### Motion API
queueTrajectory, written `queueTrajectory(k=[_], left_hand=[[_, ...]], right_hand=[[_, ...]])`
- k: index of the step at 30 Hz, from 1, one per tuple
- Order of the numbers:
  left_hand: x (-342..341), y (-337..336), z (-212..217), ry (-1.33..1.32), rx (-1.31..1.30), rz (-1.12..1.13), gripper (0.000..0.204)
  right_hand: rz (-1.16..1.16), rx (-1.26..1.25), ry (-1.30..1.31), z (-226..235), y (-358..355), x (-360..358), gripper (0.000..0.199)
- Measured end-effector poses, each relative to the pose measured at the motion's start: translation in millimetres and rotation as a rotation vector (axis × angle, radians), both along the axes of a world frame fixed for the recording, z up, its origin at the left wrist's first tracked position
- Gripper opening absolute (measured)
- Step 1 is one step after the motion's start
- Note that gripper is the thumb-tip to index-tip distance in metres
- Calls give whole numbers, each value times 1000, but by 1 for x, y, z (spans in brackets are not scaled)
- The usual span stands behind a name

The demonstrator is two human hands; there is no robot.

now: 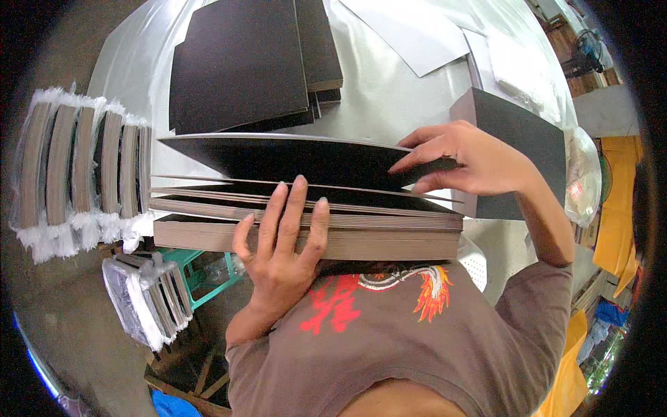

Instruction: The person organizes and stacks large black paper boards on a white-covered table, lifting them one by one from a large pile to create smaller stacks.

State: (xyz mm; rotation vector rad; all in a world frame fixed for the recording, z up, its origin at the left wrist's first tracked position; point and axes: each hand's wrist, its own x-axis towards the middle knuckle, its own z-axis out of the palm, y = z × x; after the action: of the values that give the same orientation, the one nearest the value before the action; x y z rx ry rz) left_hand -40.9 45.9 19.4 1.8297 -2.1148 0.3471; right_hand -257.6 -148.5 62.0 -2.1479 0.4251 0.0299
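A thick stack of black boards (pixel 306 240) with grey-brown edges stands in front of my chest. Its upper boards fan apart in thin layers. My left hand (pixel 281 233) lies against the near edges, fingers stretched and spread, the tips reaching over the upper layers. At the right end, my right hand (pixel 472 160) pinches the raised top black board (pixel 292 156) near its far edge. That board tilts up, leaving a dark gap beneath it. The exact contact of the right fingertips is partly hidden.
More black boards (pixel 240 69) are piled beyond the stack, and a black block (pixel 517 153) stands at right. White sheets (pixel 410 31) lie at the back. Plastic-wrapped bundles (pixel 83 160) line the left side; below them are a green stool (pixel 208 274) and another wrapped bundle (pixel 146 299).
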Motion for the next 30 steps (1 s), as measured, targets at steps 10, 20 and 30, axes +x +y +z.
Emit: queueTrajectory(k=[10,20,30], left_hand=[[4,1,-2,-31,30,-37,50],[2,1,-3,-60,41,-20,60],[2,2,-3,-29,31,1,61]], right_hand=[[-96,81,-65,3,3,1,38],[-82,-42,-89,0,9,5,36],[-161,157,-89,3,12,10,29]])
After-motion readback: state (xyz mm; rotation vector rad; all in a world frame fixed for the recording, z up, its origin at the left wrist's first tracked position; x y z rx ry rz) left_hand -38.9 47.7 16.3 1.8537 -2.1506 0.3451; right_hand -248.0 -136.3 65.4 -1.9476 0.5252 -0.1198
